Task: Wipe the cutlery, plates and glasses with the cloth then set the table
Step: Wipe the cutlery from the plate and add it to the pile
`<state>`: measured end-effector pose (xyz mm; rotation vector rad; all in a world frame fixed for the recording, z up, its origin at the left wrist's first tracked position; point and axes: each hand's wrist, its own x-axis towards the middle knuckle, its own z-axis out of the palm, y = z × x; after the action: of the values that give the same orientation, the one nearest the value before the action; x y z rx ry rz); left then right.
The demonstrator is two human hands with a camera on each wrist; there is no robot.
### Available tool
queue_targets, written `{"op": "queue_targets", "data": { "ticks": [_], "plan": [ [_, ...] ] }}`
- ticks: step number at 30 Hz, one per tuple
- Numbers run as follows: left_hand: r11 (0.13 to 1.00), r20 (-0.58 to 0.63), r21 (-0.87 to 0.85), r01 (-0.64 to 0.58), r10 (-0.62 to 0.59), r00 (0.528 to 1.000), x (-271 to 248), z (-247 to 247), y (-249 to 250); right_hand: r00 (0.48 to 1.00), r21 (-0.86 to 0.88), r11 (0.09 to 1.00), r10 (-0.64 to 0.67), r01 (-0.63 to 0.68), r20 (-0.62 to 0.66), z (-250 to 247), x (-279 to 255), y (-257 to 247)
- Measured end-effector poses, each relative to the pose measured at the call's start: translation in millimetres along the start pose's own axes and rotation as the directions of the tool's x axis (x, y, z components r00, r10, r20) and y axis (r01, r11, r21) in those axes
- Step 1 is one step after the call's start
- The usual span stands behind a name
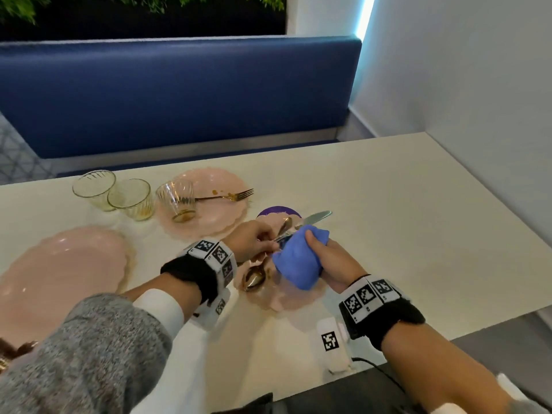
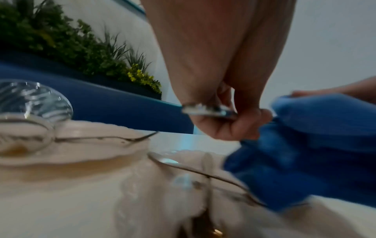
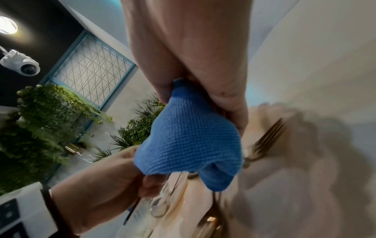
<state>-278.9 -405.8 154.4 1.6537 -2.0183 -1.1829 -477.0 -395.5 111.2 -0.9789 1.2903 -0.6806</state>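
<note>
Left hand (image 1: 254,239): fingers and thumb pinch the handle ends of a knife (image 1: 313,219) and a silver spoon (image 1: 285,225), both raised over the small plate.
Right hand (image 1: 331,261): fingers curl round the bunched blue cloth (image 1: 295,264), thumb on top; the cloth wraps the shafts of the held cutlery.
Knife and spoon: the blade and the bowl stick out beyond the cloth, pointing away from the person, over a purple coaster (image 1: 279,211).
Small pink plate (image 1: 286,300): under both hands, with a gold spoon (image 1: 255,277) lying on it and brown smears.
Far pink plate (image 1: 209,201): carries a gold fork (image 1: 230,196), food specks and a glass (image 1: 177,200) with brown dregs.
Other glasses: two more (image 1: 95,189) (image 1: 131,198) stand touching to the left of that plate on the white table (image 1: 388,219).
Large pink plate (image 1: 59,264): near the left edge, nothing on it.
Writing: the coaster's print is too blurred to read; the wristbands (image 1: 213,258) show only square black-and-white code tags.
Behind: a blue bench (image 1: 179,94).
</note>
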Motion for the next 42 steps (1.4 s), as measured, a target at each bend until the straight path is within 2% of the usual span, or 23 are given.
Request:
{"op": "queue_targets", "data": {
  "ticks": [2, 3, 4, 6, 8, 11, 14, 17, 20, 22, 23, 24, 26, 28, 30, 31, 33, 35, 37, 39, 41, 42],
  "plan": [
    [0.996, -0.078, -0.050, -0.075, 0.071, 0.994, -9, 17, 8, 0.997, -0.041, 0.999, -0.002, -0.001, -0.077, -21, 70, 52],
    [0.993, -0.103, -0.083, -0.081, 0.072, 0.992, -15, 24, 15, 0.994, -0.064, 0.998, -0.012, 0.006, -0.104, -21, 90, 64],
    [0.991, -0.116, -0.112, -0.074, 0.061, 0.991, -20, 27, 21, 0.994, -0.012, 1.000, -0.015, 0.014, -0.109, -16, 101, 68],
    [0.983, -0.116, -0.179, -0.045, 0.025, 0.993, -32, 31, 31, 0.995, 0.145, 0.989, -0.006, 0.020, -0.097, 12, 63, 29],
    [0.950, -0.080, -0.309, 0.043, -0.071, 0.994, -44, 33, 34, 0.995, 0.207, 0.978, -0.012, 0.032, -0.096, 35, 22, -14],
    [0.876, -0.083, -0.471, 0.104, -0.161, 0.983, -62, 29, 36, 0.981, 0.249, 0.959, -0.092, 0.133, -0.170, 43, 12, -40],
    [0.825, -0.087, -0.554, 0.109, -0.187, 0.978, -83, 18, 38, 0.952, 0.183, 0.956, -0.179, 0.228, -0.248, 51, 14, -57],
    [0.810, -0.085, -0.577, 0.102, -0.183, 0.979, -105, 10, 33, 0.947, 0.115, 0.967, -0.192, 0.227, -0.256, 52, 20, -60],
    [0.778, -0.073, -0.615, 0.128, -0.218, 0.973, -127, 3, 26, 0.904, 0.054, 0.973, -0.187, 0.225, -0.385, 28, 18, -66],
    [0.728, -0.130, -0.673, 0.126, -0.285, 0.950, -135, -2, 19, 0.915, 0.103, 0.961, -0.207, 0.257, -0.346, 16, 13, -66],
    [0.706, -0.170, -0.700, 0.109, -0.313, 0.934, -135, -3, 16, 0.941, 0.135, 0.954, -0.227, 0.266, -0.250, 18, 9, -65],
    [0.693, -0.198, -0.715, 0.092, -0.327, 0.924, -133, -3, 14, 0.963, 0.158, 0.960, -0.205, 0.232, -0.174, 29, 5, -62],
    [0.710, -0.198, -0.698, 0.088, -0.310, 0.930, -128, 2, 16, 0.993, 0.043, 0.994, -0.093, 0.096, -0.078, 47, 20, -40],
    [0.731, -0.154, -0.673, 0.113, -0.288, 0.945, -125, 15, 21, 0.987, -0.011, 0.992, -0.128, 0.127, -0.095, 64, 26, -35],
    [0.704, -0.131, -0.702, 0.111, -0.281, 0.951, -128, 27, 27, 0.970, 0.053, 0.982, -0.172, 0.183, -0.170, 73, 29, -41],
    [0.693, -0.151, -0.715, 0.094, -0.284, 0.947, -128, 32, 28, 0.960, 0.068, 0.978, -0.178, 0.196, -0.216, 79, 19, -52],
    [0.740, -0.242, -0.668, 0.070, -0.306, 0.921, -124, 36, 27, 0.968, 0.081, 0.987, -0.121, 0.142, -0.218, 88, 14, -55],
    [0.758, -0.307, -0.648, 0.067, -0.341, 0.889, -118, 32, 25, 0.993, 0.189, 0.980, -0.040, 0.061, -0.110, 102, 3, -49],
    [0.691, -0.292, -0.719, 0.078, -0.402, 0.868, -112, 22, 18, 0.997, 0.275, 0.961, 0.007, -0.028, 0.079, 118, -11, -38],
    [0.532, -0.235, -0.840, 0.105, -0.531, 0.814, -109, 14, 10, 0.978, 0.195, 0.979, 0.022, -0.064, 0.208, 133, -30, -34],
    [0.318, -0.167, -0.946, 0.060, -0.639, 0.751, -114, 15, 1, 0.963, 0.125, 0.990, -0.097, 0.067, 0.252, 143, -45, -34],
    [0.197, -0.134, -0.980, -0.002, -0.656, 0.743, -118, 16, -3, 0.956, 0.088, 0.987, -0.155, 0.137, 0.249, 146, -52, -35]
  ]
}}
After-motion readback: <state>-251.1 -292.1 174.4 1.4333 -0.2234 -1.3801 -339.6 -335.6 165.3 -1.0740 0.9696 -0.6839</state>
